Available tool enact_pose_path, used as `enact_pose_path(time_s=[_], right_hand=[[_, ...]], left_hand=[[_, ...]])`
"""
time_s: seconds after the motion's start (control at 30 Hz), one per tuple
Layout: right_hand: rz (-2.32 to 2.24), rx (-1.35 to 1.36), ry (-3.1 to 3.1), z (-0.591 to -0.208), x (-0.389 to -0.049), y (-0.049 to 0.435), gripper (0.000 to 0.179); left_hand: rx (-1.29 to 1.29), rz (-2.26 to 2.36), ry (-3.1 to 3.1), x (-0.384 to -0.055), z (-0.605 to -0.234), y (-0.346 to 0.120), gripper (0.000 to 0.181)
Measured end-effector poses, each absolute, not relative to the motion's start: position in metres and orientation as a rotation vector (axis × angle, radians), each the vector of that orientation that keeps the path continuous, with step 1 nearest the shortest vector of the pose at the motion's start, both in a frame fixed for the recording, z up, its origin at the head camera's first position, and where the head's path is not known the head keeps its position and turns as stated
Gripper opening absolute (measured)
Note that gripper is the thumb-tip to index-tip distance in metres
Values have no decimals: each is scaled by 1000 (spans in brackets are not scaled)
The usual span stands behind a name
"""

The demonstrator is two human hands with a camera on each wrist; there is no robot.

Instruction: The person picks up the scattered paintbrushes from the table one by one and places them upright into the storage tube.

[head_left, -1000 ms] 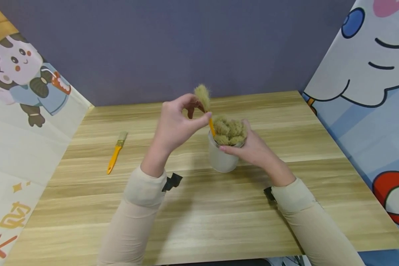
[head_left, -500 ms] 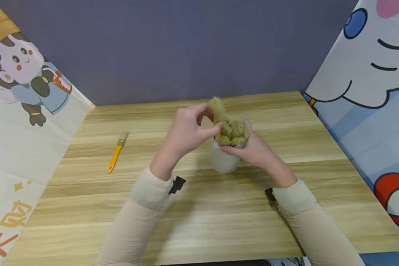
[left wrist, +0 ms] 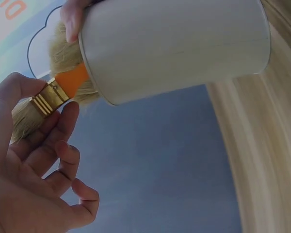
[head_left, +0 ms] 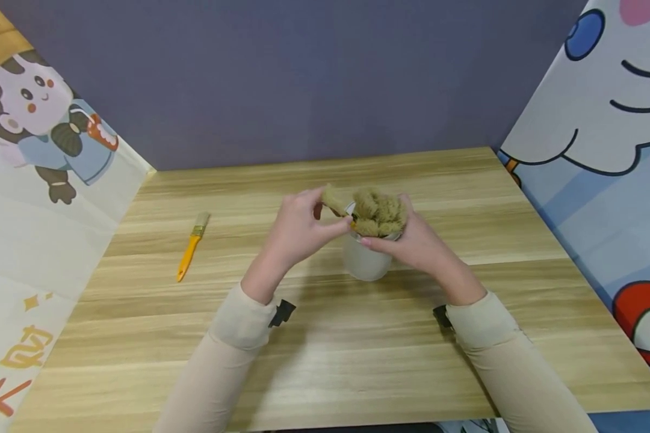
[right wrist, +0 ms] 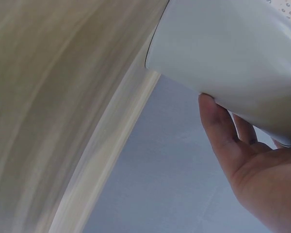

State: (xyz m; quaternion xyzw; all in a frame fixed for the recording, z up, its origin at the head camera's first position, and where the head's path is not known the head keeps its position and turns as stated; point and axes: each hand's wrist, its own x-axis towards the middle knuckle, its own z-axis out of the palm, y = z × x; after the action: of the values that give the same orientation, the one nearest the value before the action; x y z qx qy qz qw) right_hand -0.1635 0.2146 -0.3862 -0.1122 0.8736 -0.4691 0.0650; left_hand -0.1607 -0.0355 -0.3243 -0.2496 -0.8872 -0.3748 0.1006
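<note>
A white cylindrical holder (head_left: 367, 261) stands on the table, with several pale-bristled brushes (head_left: 379, 211) packed in it, bristles up. My right hand (head_left: 419, 243) grips the holder near its rim, thumb in front and fingers round the far side. At the rim's left, my left hand (head_left: 309, 225) pinches one paintbrush (left wrist: 63, 86) by its brass ferrule between thumb and fingers. That brush leans left, its orange handle partly inside the holder; the handle's lower end is hidden. In the right wrist view, fingers (right wrist: 218, 119) press on the holder's white side.
Another paintbrush (head_left: 190, 248) with a yellow-orange handle lies on the wooden table (head_left: 325, 361) to the left, bristles pointing away. A dark grey panel (head_left: 325, 78) closes off the back, and printed cartoon panels flank both sides.
My left hand has lowered the paintbrush into the holder, and the brush has tipped from upright to leaning left. My right hand keeps its grip on the holder.
</note>
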Motion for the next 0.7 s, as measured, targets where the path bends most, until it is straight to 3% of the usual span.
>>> enact_pose_path(time_s=[0.3, 0.53, 0.7], right_hand=[[-1371, -345, 2687, -386, -164, 214, 103], [-1362, -354, 2693, -386, -163, 214, 104], [-1383, -381, 2684, -387, -164, 215, 101]], left_hand=[[-833, -991, -2604, -166, -314, -30, 22], [-875, -1033, -2653, -171, -317, -28, 56], [-924, -1074, -2541, -172, -319, -27, 53]])
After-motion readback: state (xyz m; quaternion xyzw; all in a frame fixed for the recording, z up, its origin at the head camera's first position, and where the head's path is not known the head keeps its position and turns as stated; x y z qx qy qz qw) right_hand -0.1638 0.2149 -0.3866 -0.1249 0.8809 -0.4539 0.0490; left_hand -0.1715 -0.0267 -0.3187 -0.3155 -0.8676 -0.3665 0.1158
